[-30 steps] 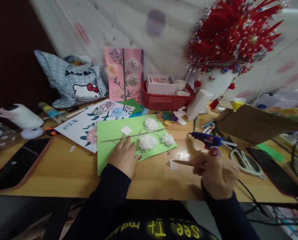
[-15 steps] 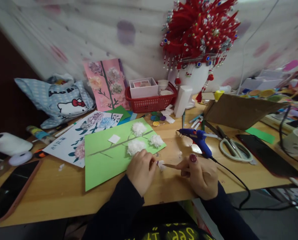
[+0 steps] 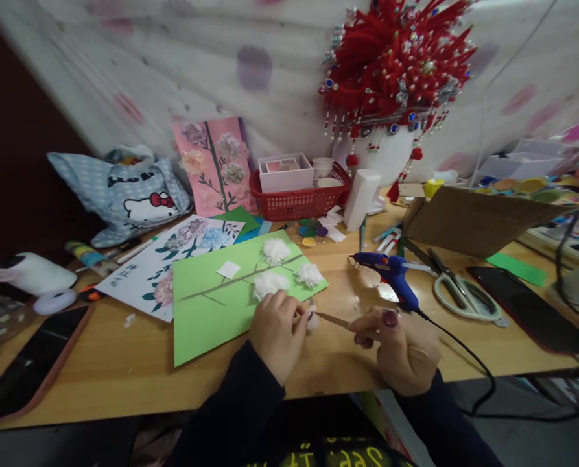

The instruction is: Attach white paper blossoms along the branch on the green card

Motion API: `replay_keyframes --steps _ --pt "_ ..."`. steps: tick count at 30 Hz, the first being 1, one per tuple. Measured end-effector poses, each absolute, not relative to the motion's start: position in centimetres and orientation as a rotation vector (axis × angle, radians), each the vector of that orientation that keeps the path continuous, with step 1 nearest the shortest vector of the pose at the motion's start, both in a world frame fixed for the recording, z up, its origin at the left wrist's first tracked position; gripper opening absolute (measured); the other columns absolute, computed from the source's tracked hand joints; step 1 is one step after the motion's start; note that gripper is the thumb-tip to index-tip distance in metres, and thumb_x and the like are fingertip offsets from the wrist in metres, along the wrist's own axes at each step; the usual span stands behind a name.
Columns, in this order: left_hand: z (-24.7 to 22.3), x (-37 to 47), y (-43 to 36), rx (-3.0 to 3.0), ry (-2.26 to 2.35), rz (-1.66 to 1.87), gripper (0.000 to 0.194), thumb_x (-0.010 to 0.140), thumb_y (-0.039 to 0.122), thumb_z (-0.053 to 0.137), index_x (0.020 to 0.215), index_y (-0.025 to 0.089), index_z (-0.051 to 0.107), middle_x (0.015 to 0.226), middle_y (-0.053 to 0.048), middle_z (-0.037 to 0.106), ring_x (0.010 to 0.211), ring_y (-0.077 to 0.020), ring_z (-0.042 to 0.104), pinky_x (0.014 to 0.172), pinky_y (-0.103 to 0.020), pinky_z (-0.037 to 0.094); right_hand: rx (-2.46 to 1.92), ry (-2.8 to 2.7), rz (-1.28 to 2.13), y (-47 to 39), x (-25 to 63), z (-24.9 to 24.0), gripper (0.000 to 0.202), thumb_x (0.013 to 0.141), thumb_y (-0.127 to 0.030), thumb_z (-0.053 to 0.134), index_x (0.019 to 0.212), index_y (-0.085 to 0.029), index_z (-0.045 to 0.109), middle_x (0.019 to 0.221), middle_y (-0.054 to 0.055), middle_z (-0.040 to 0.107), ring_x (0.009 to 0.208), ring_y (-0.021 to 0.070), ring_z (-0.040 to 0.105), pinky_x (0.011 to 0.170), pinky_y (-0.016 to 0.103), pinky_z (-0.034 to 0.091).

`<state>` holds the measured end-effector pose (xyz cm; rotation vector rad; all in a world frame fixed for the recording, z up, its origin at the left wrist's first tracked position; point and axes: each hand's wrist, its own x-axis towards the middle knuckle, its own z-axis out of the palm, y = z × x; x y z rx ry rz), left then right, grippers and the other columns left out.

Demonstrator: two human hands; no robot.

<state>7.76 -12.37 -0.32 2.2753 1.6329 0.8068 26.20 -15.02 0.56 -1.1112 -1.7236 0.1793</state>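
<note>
My left hand (image 3: 280, 331) is closed in a pinch on a small piece of thin white paper (image 3: 312, 319), just off the right corner of a green card (image 3: 206, 334). My right hand (image 3: 402, 347) grips a thin, pointed brownish tool (image 3: 335, 320); its exact kind is unclear. The tool's tip touches or nearly touches the white paper. On the card are a painted branch, several fluffy white paper flowers (image 3: 271, 284) and a loose white paper square (image 3: 229, 269).
A blue glue gun (image 3: 391, 277) with a black cord lies beyond my right hand. Scissors (image 3: 464, 298) and a dark phone (image 3: 527, 308) lie to the right. A red basket (image 3: 294, 206) stands behind the card. Another phone (image 3: 31, 363) lies at the left.
The view has shifted slightly, so everything sits a little further right. The tool now slopes down more from its tip toward my right hand. Both hands keep their holds.
</note>
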Motion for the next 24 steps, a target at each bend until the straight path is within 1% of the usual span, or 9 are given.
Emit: replay_keyframes --steps 2,4,7,14,17,18,19,21,24 --pt "-0.4 6.5 -12.1 2.246 1.705 0.890 0.011 0.083 0.016 0.056 0.072 0.018 0.057 0.078 -0.004 0.058 0.080 -0.0214 0.053 0.073 -0.035 0.043 -1.076 -1.811 0.226 -14.5 25.4 0.8 0.035 0.097 -0.026 0.035 0.081 -0.016 0.065 0.053 -0.001 0.062 0.045 0.0090 0.058 0.049 0.020 0.045" --pt "-0.4 5.2 -11.8 2.231 1.774 0.922 0.011 0.081 0.015 0.056 0.071 0.018 0.058 0.076 -0.003 0.059 0.078 -0.0210 0.053 0.073 -0.034 0.042 -1.070 -1.904 0.236 -14.0 24.4 1.2 0.027 0.095 -0.026 0.042 0.082 -0.016 0.063 0.057 0.000 0.064 0.049 0.0097 0.060 0.051 0.020 0.044" --pt "-0.3 3.9 -11.4 2.209 1.868 0.917 0.010 0.080 0.015 0.058 0.071 0.019 0.059 0.074 -0.003 0.060 0.076 -0.0209 0.054 0.072 -0.034 0.042 -1.042 -2.031 0.207 -13.6 22.8 1.8 0.029 0.095 -0.025 0.044 0.074 -0.016 0.062 0.058 0.001 0.064 0.052 0.0104 0.060 0.052 0.020 0.042" --pt "0.2 3.8 -11.3 2.230 1.895 0.746 0.010 0.087 0.019 0.052 0.081 0.019 0.061 0.084 -0.005 0.063 0.081 -0.0229 0.056 0.075 -0.036 0.044 -1.044 -2.115 0.165 -13.1 20.9 1.6 0.027 0.095 -0.023 0.043 0.076 -0.016 0.061 0.061 0.001 0.062 0.052 0.0098 0.055 0.051 0.021 0.038" --pt "0.6 3.3 -11.5 2.193 1.977 0.766 0.007 0.084 0.018 0.055 0.088 0.018 0.061 0.087 -0.007 0.063 0.085 -0.0237 0.057 0.078 -0.037 0.047 -1.060 -2.125 0.149 -13.0 20.8 1.3 0.028 0.095 -0.024 0.042 0.077 -0.016 0.061 0.060 0.001 0.062 0.053 0.0103 0.056 0.053 0.021 0.040" --pt "0.7 2.9 -11.5 2.189 2.027 0.763 0.009 0.083 0.018 0.057 0.091 0.017 0.061 0.090 -0.008 0.063 0.087 -0.0247 0.057 0.080 -0.038 0.047 -1.067 -2.129 0.149 -12.9 20.8 1.2 0.028 0.096 -0.024 0.042 0.077 -0.016 0.062 0.060 0.001 0.062 0.053 0.0105 0.056 0.053 0.021 0.040" --pt "0.8 2.4 -11.6 2.195 2.081 0.739 0.014 0.082 0.017 0.058 0.095 0.016 0.061 0.094 -0.010 0.063 0.090 -0.0263 0.057 0.082 -0.039 0.047 -1.076 -2.130 0.150 -12.9 20.8 1.2 0.028 0.096 -0.025 0.042 0.077 -0.016 0.061 0.060 0.002 0.062 0.054 0.0106 0.057 0.053 0.021 0.041" --pt "0.9 1.4 -11.6 2.233 2.149 0.619 0.028 0.081 0.019 0.059 0.108 0.012 0.060 0.110 -0.015 0.061 0.103 -0.0308 0.055 0.090 -0.043 0.045 -1.095 -2.129 0.157 -12.9 20.8 1.2 0.030 0.096 -0.026 0.041 0.075 -0.016 0.060 0.060 0.002 0.063 0.053 0.0108 0.057 0.052 0.021 0.041" --pt "0.5 0.2 -11.5 2.274 2.132 0.337 0.043 0.083 0.023 0.058 0.124 0.009 0.054 0.136 -0.019 0.049 0.124 -0.0359 0.044 0.101 -0.046 0.039 -1.132 -2.124 0.162 -12.9 20.6 1.2 0.032 0.096 -0.027 0.041 0.071 -0.016 0.059 0.059 0.002 0.063 0.052 0.0109 0.057 0.051 0.021 0.041"
